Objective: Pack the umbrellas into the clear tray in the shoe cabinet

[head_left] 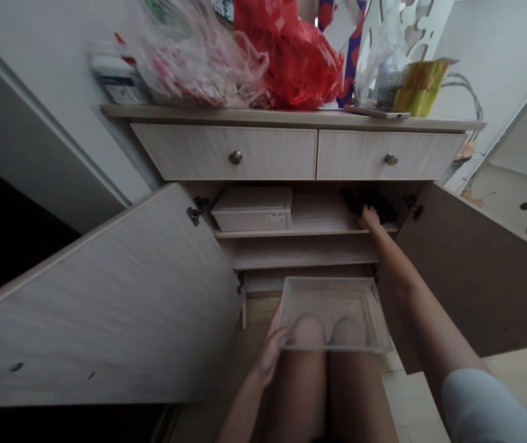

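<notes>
My left hand (271,346) grips the left side of a clear plastic box (330,298), which is tilted above my knees. Through its transparent bottom my knees show. My right hand (369,218) reaches into the cabinet and is closed at the front of a dark item (376,203) on the top shelf, at the right. That item looks black and soft, but shadow hides its kind. On the same shelf, at the left, sits a white lidded box (254,209) with a small label.
Both cabinet doors, left (120,301) and right (479,271), stand swung outward beside my arms. Above are two closed drawers (198,151). The cabinet top bears a red plastic bag (291,61), a clear bag (198,67), a white bottle (120,77) and a yellow container (420,86).
</notes>
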Action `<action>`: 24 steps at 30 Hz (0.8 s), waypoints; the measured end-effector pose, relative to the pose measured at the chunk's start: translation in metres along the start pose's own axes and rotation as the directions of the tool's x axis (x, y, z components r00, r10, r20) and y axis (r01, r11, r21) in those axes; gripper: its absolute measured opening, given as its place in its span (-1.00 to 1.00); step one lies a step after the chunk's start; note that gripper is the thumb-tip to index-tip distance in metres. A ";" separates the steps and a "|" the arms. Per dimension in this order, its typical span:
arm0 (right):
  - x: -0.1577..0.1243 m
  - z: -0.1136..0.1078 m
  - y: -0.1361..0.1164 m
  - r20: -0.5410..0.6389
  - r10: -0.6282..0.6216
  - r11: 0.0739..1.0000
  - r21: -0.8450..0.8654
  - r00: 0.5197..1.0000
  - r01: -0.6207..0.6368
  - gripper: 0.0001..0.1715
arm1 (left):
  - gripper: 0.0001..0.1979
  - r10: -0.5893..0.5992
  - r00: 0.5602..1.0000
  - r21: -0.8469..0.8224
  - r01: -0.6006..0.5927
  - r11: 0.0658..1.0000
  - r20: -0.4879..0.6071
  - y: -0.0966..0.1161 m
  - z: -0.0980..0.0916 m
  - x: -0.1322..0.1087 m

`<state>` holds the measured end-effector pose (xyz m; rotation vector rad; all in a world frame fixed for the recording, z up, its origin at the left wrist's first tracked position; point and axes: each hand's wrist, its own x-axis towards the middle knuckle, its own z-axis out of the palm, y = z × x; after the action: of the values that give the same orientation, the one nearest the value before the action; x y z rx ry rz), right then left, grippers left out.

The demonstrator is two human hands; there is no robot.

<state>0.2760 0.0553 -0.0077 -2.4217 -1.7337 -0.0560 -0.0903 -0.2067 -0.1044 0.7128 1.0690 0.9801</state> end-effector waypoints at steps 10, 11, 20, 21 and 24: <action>0.006 0.033 -0.013 -0.099 0.086 0.996 0.007 0.991 -0.086 -0.38 | -0.60 -0.101 0.993 -0.028 0.099 0.995 -0.060 -0.023 -0.019 0.010; 0.004 0.033 -0.013 -0.096 0.094 0.995 0.027 0.991 -0.092 -0.36 | -0.61 -0.104 0.993 -0.030 0.102 0.994 -0.062 -0.023 -0.019 0.010; -0.031 0.028 0.015 -0.039 0.275 0.646 0.747 0.961 -0.155 -0.39 | -0.51 -0.061 0.985 -0.009 0.060 0.998 -0.160 -0.025 -0.004 0.011; -0.040 0.028 0.022 -0.012 0.269 0.589 0.793 0.963 -0.155 -0.41 | -0.49 -0.046 0.986 -0.006 0.046 0.999 -0.162 -0.024 -0.003 0.011; -0.077 0.022 0.047 0.078 0.143 0.400 0.907 0.987 -0.129 -0.42 | -0.47 -0.005 0.989 0.000 0.005 1.000 -0.147 -0.023 0.000 0.009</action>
<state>0.2942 -0.0286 -0.0440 -1.6379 -1.0323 0.7220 -0.0821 -0.2079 -0.1280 0.6452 1.1987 1.0404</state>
